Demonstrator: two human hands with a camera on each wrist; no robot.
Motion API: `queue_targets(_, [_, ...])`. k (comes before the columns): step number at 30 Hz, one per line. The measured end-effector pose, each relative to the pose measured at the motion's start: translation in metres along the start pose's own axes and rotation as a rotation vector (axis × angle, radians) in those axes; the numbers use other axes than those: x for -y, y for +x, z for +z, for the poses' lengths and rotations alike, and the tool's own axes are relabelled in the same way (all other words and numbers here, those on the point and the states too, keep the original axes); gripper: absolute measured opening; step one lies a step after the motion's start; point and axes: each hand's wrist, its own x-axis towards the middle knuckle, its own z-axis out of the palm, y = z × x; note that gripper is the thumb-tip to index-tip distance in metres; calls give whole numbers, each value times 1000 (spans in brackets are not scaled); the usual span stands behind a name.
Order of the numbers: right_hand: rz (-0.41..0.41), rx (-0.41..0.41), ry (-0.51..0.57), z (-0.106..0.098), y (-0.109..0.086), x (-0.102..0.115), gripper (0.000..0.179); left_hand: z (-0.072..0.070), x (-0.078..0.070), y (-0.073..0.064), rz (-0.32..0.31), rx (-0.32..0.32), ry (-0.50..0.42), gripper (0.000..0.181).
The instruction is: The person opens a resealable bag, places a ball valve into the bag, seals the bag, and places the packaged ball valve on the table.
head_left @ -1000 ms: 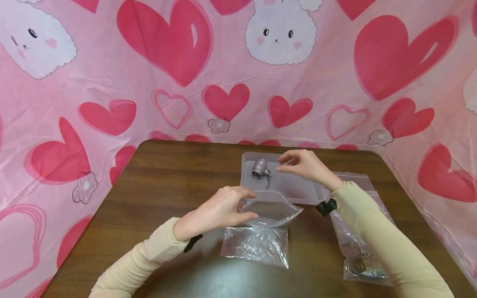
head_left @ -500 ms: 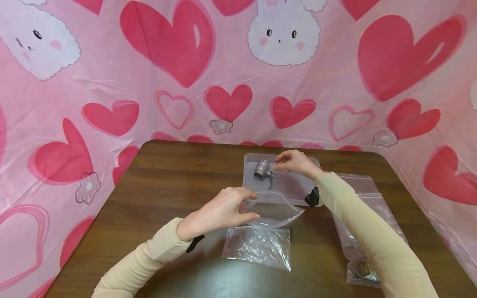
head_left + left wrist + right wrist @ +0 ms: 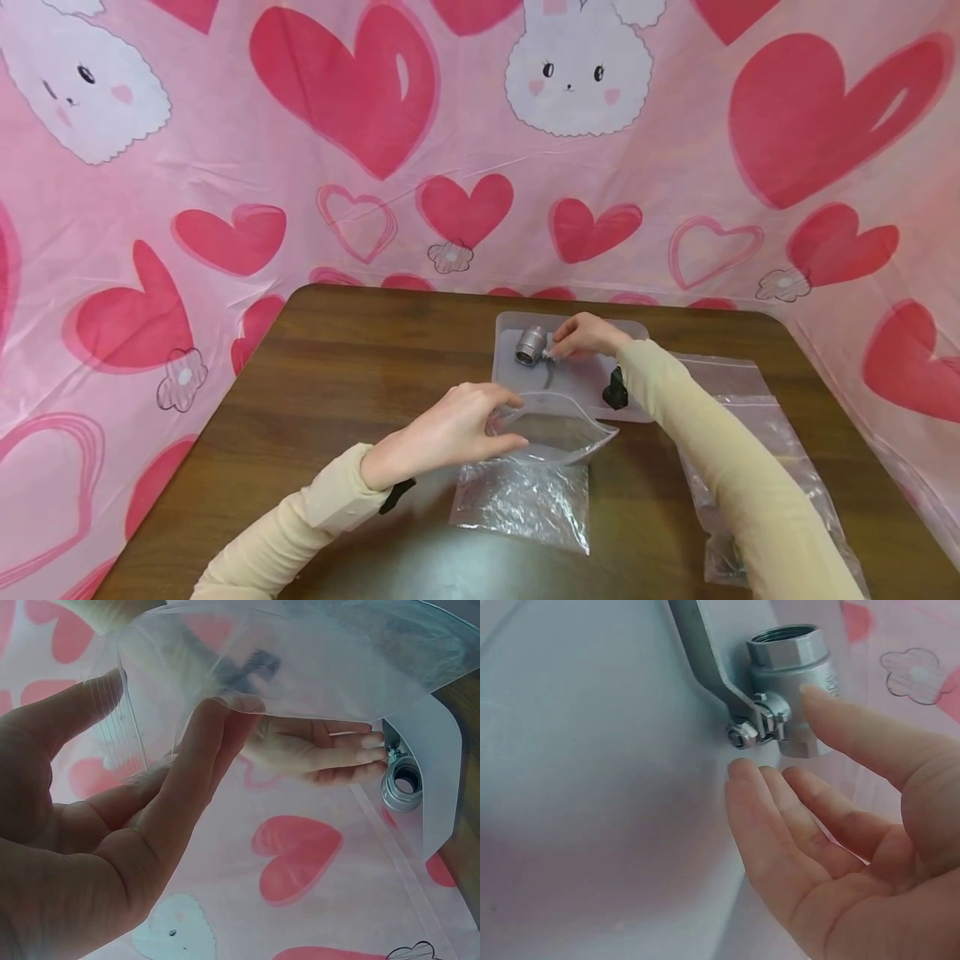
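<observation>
A metal ball valve [image 3: 531,346] with a lever handle lies in a pale plastic tray [image 3: 581,392] at the back of the table. My right hand [image 3: 587,335] is at the valve's right side, thumb and fingers apart on either side of its stem; in the right wrist view the thumb [image 3: 840,724] overlaps the valve body, and contact is unclear. My left hand [image 3: 453,425] holds a clear zip bag [image 3: 555,429] by its left side, thumb and fingers curled round the gaping mouth. The bag's lower part [image 3: 525,504] lies flat on the table.
Another clear zip bag [image 3: 738,379] lies at the right, partly under my right forearm; its contents are mostly hidden. The brown wooden table [image 3: 360,350] ends at a pink heart-patterned cloth [image 3: 465,108] at the back and sides.
My right hand has moved left and down to the valve, from above the tray's right part. My left hand keeps its hold on the zip bag, and the valve stays put.
</observation>
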Motion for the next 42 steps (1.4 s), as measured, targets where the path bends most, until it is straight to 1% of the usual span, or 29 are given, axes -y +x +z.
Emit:
queue_targets(3, [46,7,-13,4,3,0,45,1,1,0,8,-1,6,39])
queue_targets(4, [75,-1,-28,6,3,3,44,2,1,0,10,-2,8,39])
queue_targets(7, [106,-11,-50,10,6,6,37,2,2,1,14,-5,15,38])
queue_targets(14, [134,-23,-86,19,12,11,25,1,1,2,2,2,-23,38])
queue_targets(20, [145,-45,-117,23,13,12,19,1,0,1,-9,4,-23,37])
queue_targets(24, [151,-17,-114,21,15,12,15,1,1,2,-10,7,-21,38])
queue_targets(29, [181,31,-108,18,15,16,19,0,1,2,-2,7,-14,39])
queue_targets(33, [205,51,-108,20,16,15,18,0,1,1,5,2,-8,39])
queue_targets(36, [203,62,-70,21,17,13,17,0,1,0,10,0,-8,39])
queue_targets(42, [160,89,85,21,19,15,12,0,2,0,18,-9,-20,39])
